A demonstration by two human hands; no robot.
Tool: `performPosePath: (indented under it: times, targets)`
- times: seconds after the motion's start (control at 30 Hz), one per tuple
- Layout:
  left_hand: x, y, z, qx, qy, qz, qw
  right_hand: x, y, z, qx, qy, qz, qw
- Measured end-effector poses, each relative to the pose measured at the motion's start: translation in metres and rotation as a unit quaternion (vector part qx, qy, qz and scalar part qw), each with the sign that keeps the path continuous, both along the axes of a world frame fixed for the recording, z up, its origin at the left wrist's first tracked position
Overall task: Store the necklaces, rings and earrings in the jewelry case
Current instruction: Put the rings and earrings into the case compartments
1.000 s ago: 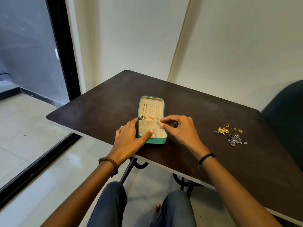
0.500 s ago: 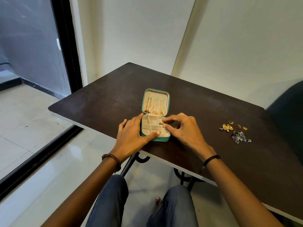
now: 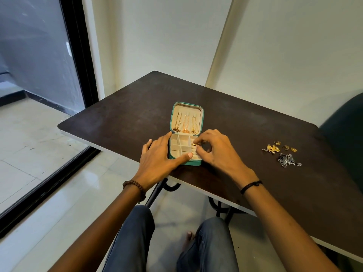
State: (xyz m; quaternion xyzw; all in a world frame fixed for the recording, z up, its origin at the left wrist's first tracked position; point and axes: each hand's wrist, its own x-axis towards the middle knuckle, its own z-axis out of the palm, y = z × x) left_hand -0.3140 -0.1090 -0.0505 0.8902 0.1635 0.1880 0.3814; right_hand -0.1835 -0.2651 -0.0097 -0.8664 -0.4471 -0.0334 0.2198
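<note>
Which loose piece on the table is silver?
The tangled cluster closest to the camera; the pieces just beyond it are all gold.

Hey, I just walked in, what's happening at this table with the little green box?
A seated person is filling an open teal jewelry case on the dark table. The left hand rests against the case, thumb along its front edge, steadying it. The right hand pinches what looks like a small gold ring over the tray's right side. Three necklaces hang in the lid. Loose gold rings, gold earrings and silver earrings lie to the right, not yet stored.
</note>
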Motion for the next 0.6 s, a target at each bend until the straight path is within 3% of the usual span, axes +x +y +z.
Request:
performPosePath:
  times: [0.1,0.23,0.37,0.6]
  targets:
    - [-0.001,0.000,0.001,0.001,0.007,-0.002,1.000,-0.002,-0.003,-0.004,0.018,0.024,-0.005,1.000]
    - [0.000,-0.004,0.001,0.006,0.000,0.026,1.000,-0.008,-0.013,-0.005,0.115,0.079,-0.029,0.990]
    - [0.003,-0.022,0.006,0.071,-0.055,0.051,0.995,-0.005,-0.030,-0.002,0.163,0.080,-0.066,0.981]
    - [0.036,-0.093,0.036,0.020,-0.110,-0.074,0.991,0.014,-0.073,-0.001,0.200,0.069,-0.087,0.973]
